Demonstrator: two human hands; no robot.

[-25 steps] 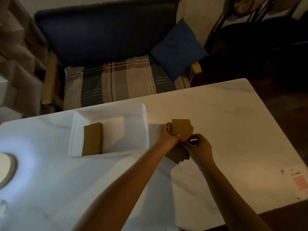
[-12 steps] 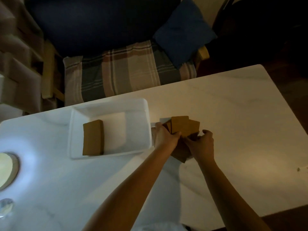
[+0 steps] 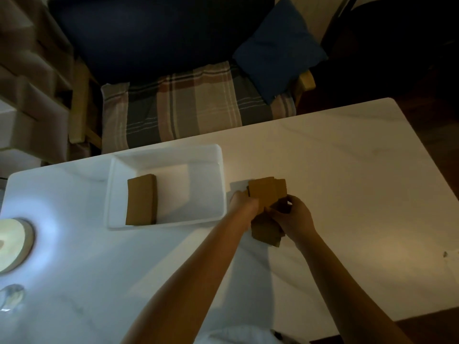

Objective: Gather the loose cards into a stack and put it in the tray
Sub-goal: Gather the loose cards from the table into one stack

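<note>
Squaring now: your left hand (image 3: 242,200) and right hand (image 3: 293,214) both grip the cards (image 3: 267,192), less fanned than before; tray (image 3: 221,170) sits left of grip.

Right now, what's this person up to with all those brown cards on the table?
A person is tidying brown cards by hand. The left hand holds a partly squared bunch of cards upright, and the right hand is at it too, pinching a card. More loose cards lie on the white table beneath the hands. Beside them, the white tray already holds one neat stack. The bunch in hand has not gone into the tray yet.
</note>
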